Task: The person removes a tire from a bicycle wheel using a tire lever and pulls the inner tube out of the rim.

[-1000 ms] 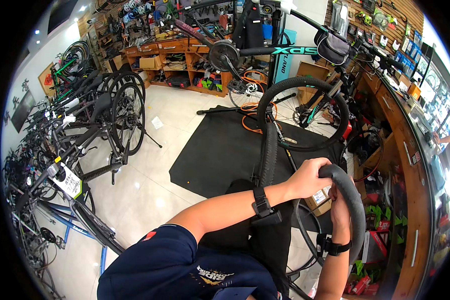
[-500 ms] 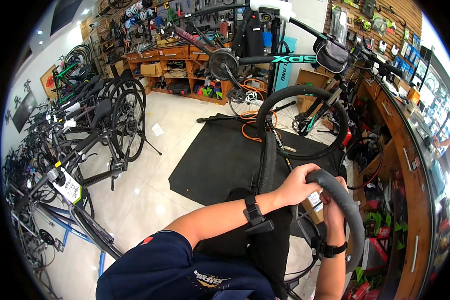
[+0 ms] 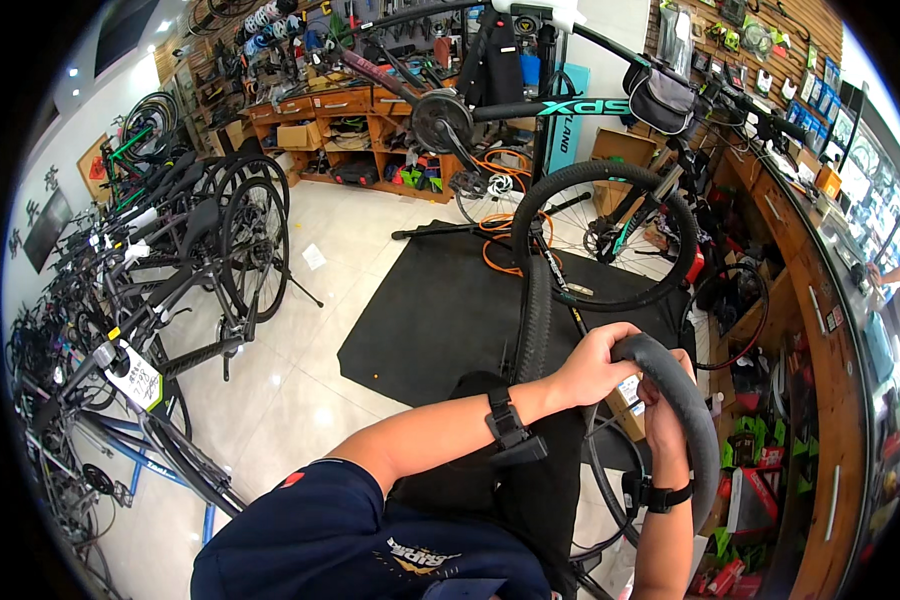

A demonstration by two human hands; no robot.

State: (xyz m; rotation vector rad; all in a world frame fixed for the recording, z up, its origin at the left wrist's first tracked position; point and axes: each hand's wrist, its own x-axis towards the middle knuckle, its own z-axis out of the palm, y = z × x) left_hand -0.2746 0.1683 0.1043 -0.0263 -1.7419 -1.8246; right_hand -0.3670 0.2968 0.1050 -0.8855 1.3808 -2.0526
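left hand (image 3: 600,367), right hand (image 3: 665,425) on tube (image 3: 688,400); box (image 3: 628,422) behind; bicycle (image 3: 510,112), mat (image 3: 430,310) beyond

Free passage existed above the black mat (image 3: 420,310). The knobbly tire (image 3: 536,325) and front wheel (image 3: 599,240) obstructed forward travel; the held rubber hoop (image 3: 703,445) and wooden bench (image 3: 802,265) restricted the right.

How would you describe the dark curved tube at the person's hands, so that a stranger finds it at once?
From the black mat on the floor, look to the picture's lower right, to the left hand and right hand. The dark tube arches from there toward the bottom, thick and smooth-looking, unlike the knobbly tyre to its left.
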